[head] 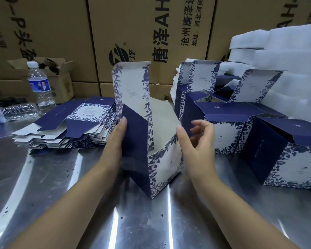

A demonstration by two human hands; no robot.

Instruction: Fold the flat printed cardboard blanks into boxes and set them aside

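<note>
A half-formed box (162,166), navy with white and blue floral panels, stands upright on the steel table (79,203) in the middle. Its long lid flap (131,87) points straight up and the top is open. My left hand (118,135) presses flat against the navy left wall. My right hand (196,139) pinches the top edge of the right wall with thumb and fingers. A stack of flat printed blanks (70,126) lies at the left. Several folded boxes (285,151) stand at the right.
An upright water bottle (40,85) and a crushed one (16,110) lie at the far left. White foam sheets (285,56) pile up at the back right. Brown shipping cartons (133,33) wall off the back. A small open carton (59,72) sits behind the bottle.
</note>
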